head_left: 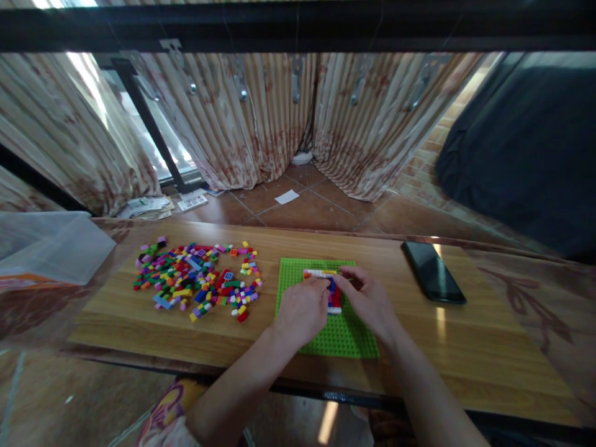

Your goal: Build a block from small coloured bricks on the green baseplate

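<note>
A green studded baseplate [347, 341] lies on the wooden table. On its upper middle stands a small build of toy bricks [334, 304], with white, yellow, blue, red and purple parts. My left hand [302, 310] covers the build's left side, fingers bent and pressed together over it; whatever is under the fingertips is hidden. At the build's upper right corner, the thumb and forefinger of my right hand [367, 301] close in on the end of the top row, touching it. The lower edge of the build shows white bricks between both hands.
Left of the baseplate spreads a pile of loose, mixed-colour bricks [186, 273]. A black phone [433, 273] lies to the right on the wooden table [484, 347]. A translucent plastic bin [51, 245] stands at the far left. Curtains [261, 124] hang beyond the table.
</note>
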Demonstrator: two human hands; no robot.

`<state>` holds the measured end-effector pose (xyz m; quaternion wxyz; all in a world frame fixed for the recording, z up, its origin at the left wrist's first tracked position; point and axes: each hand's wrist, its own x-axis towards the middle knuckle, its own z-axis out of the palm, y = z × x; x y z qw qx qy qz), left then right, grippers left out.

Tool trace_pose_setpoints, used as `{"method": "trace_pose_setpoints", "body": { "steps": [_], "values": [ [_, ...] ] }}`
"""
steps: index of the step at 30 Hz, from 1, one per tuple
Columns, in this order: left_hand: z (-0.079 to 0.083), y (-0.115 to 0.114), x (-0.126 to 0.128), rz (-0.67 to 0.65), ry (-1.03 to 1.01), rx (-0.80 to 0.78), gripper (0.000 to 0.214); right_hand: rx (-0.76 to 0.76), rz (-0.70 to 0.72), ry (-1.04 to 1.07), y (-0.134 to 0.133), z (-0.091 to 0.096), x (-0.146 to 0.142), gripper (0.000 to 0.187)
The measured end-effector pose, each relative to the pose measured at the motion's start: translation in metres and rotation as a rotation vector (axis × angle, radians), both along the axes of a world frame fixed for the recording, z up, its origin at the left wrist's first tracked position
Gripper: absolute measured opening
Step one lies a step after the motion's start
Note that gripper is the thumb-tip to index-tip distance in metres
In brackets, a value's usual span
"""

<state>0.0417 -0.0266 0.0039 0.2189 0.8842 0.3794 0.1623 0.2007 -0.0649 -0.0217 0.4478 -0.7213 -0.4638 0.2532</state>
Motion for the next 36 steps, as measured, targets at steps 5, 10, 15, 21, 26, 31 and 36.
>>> {"method": "trace_pose_setpoints", "body": {
  "steps": [5, 10, 15, 21, 26, 31, 36],
  "values": [
    [0.000, -0.001, 0.000, -0.003, 0.028, 0.018, 0.026, -0.029, 0.002, -0.011, 0.001, -0.001, -0.002, 0.046],
    [0.000, -0.001, 0.000, -0.005, 0.054, 0.039, 0.026, -0.011, 0.035, 0.054, 0.002, -0.005, -0.002, 0.037],
    [-0.001, -0.002, 0.000, -0.004, 0.059, 0.047, 0.027, -0.028, 0.008, 0.075, 0.006, -0.004, -0.004, 0.034],
    [-0.002, -0.001, 0.000, -0.007, 0.036, 0.039, 0.028, -0.042, 0.003, 0.060, 0.007, -0.003, -0.003, 0.032],
    [0.001, 0.002, -0.004, -0.035, -0.067, -0.037, 0.027, -0.022, 0.057, 0.156, 0.003, -0.003, 0.001, 0.037],
    [0.005, 0.012, -0.017, -0.001, -0.216, -0.095, 0.027, 0.006, -0.084, 0.285, 0.001, 0.002, 0.004, 0.052],
    [0.004, 0.040, -0.048, 0.172, -0.234, -0.049, 0.026, -0.030, -0.127, 0.189, 0.003, -0.004, 0.006, 0.053]
  ]
}}
